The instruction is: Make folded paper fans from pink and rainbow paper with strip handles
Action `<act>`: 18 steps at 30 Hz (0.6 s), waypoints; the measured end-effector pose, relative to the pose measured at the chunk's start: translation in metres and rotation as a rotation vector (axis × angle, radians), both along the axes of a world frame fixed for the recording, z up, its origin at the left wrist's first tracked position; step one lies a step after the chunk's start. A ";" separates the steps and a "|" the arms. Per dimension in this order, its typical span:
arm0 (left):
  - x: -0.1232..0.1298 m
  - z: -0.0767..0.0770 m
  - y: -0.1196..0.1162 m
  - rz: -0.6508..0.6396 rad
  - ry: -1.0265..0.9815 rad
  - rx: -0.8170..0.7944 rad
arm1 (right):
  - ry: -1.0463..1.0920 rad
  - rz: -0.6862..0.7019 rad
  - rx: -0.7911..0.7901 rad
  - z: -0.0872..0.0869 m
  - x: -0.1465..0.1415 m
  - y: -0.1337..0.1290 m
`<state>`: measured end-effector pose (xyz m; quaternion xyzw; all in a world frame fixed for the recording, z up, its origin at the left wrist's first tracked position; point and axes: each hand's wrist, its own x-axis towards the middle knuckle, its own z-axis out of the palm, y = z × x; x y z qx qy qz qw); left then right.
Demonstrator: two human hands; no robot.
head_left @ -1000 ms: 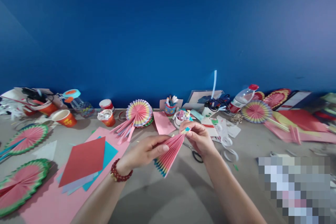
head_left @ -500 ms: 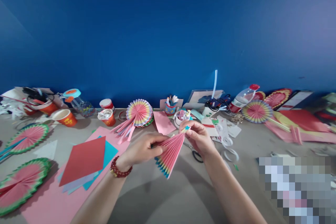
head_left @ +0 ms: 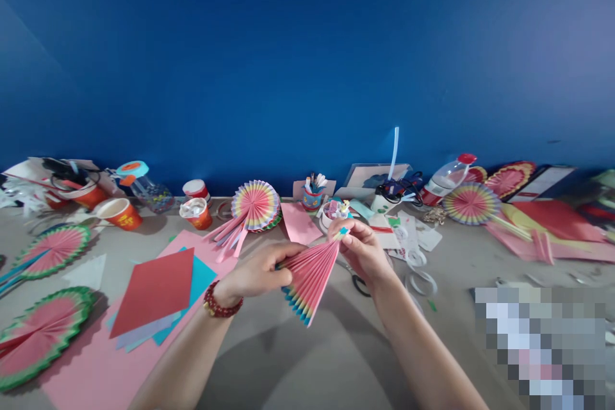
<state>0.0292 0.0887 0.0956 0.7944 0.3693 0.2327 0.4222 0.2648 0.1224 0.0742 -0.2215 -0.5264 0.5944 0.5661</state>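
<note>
Left hand: the hand was closed in a loose pinch, thumb on the near side, with the outer folds of the paper fan between thumb and fingers.
Right hand: the hand was pinched tight on the narrow gathered end, beside a small blue patch.
Paper fan: the pink pleated fan was held partly spread above the table, between both hands, blue-tipped edge downward.
Handling: judged light, springy along the folds and easily creased; the gathered end appeared the firmest grip, the outer folds suited only light pressure.
Nearby: scissors lay beneath the right wrist; red paper lay left of the left hand.
Behind: a round fan lay near the wall.
</note>
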 end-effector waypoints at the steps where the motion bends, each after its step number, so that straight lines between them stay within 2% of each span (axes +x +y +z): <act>1: 0.001 0.002 -0.001 0.007 0.018 0.050 | 0.002 0.003 -0.002 0.000 0.000 0.000; 5: 0.005 0.007 -0.003 0.032 0.063 0.140 | 0.006 0.003 -0.016 -0.002 0.001 0.001; 13: 0.004 0.011 -0.004 0.094 0.094 0.093 | -0.002 -0.003 -0.053 -0.006 0.000 0.003; 18: 0.007 0.012 -0.005 0.070 0.116 0.043 | 0.001 -0.029 -0.044 -0.006 -0.001 0.002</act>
